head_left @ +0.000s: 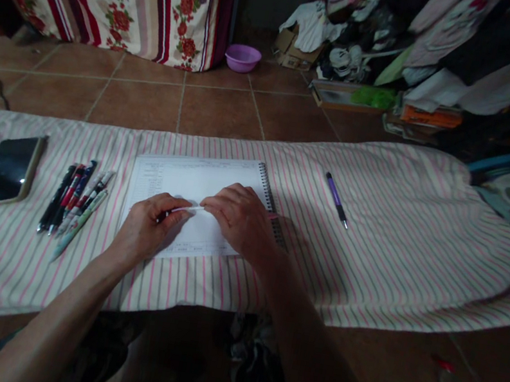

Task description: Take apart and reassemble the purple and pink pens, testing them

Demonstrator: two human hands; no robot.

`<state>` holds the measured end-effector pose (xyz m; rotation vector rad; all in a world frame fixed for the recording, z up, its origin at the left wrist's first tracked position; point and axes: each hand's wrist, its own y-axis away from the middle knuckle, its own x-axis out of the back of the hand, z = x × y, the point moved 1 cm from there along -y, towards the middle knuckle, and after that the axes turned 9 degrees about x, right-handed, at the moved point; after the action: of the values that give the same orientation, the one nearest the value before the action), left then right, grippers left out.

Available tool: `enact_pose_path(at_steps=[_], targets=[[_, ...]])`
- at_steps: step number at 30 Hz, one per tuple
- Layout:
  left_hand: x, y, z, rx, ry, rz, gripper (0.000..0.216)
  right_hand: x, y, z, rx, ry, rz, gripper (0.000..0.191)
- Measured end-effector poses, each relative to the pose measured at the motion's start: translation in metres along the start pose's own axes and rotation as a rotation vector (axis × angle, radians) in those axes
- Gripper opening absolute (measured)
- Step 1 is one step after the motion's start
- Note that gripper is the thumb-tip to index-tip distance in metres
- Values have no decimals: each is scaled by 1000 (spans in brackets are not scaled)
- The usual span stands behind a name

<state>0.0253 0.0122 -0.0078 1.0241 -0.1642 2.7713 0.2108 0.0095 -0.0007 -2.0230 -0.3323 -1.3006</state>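
Note:
A spiral notebook point(191, 180) lies open on a striped cloth-covered board point(370, 262). Both my hands rest on its page. My left hand point(149, 225) is closed around one end of a pale pen point(186, 209). My right hand point(240, 218) pinches the pen's other end, fingers curled. The pen lies roughly level between the two hands, just above the paper.
Several pens point(75, 200) lie in a row left of the notebook, with a dark phone point(8, 170) further left. A purple pen point(336, 199) lies to the right. Beyond are tiled floor, a purple bowl point(242, 57), floral fabric and piled clutter.

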Motion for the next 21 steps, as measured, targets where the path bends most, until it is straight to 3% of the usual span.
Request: enact_pose_path(at_steps=[13, 19, 21], targets=[[-3, 1, 5, 19, 10, 54, 21, -5, -2, -3, -48, -44, 87, 17], [0, -1, -3, 285, 236, 173, 21, 3, -5, -13, -128, -96, 388, 22], [1, -2, -5, 373, 377, 181, 25, 3, -5, -17, -210, -220, 413, 20]])
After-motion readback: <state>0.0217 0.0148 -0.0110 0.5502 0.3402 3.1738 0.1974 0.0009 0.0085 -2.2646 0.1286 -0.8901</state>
